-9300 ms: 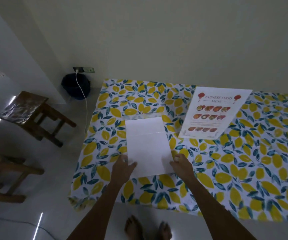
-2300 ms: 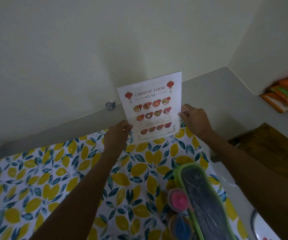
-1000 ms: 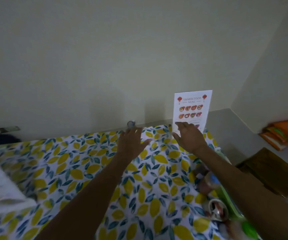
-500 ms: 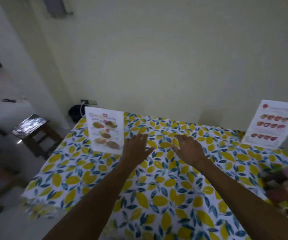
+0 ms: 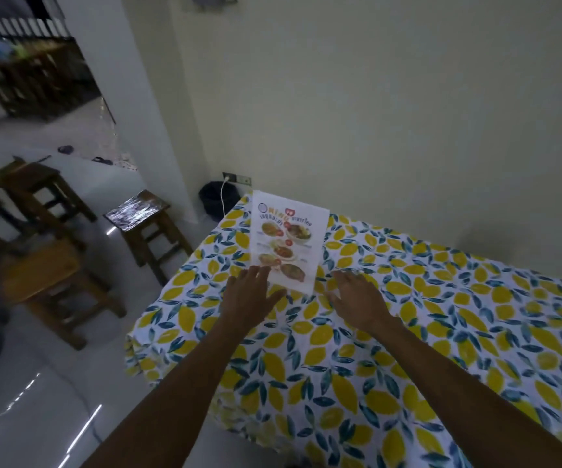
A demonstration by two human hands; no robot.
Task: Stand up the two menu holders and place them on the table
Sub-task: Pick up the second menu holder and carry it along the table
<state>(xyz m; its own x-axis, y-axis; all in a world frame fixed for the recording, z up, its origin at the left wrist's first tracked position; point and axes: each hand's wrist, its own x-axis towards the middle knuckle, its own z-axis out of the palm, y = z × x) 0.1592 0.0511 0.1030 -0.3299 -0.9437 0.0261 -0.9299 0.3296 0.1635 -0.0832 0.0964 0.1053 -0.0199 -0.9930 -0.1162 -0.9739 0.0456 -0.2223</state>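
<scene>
A menu holder (image 5: pixel 288 238) with food pictures stands upright near the far left corner of the table (image 5: pixel 408 332), which wears a lemon-print cloth. My left hand (image 5: pixel 251 300) hovers flat just in front of the holder's lower left edge, fingers spread, holding nothing. My right hand (image 5: pixel 357 298) is spread over the cloth to the right of the holder, a short gap from it, and is empty too. The other menu holder is out of view.
Wooden stools (image 5: pixel 148 228) and a wooden chair (image 5: pixel 53 285) stand on the white floor left of the table. A dark bin (image 5: pixel 215 204) and a wall socket with a white cable (image 5: pixel 235 179) sit by the wall behind the table's corner.
My view has swung left: the food-picture holder is now centred in front of my hands and the Chinese food menu has left the frame. Both hands stay open and moved toward the holder.
</scene>
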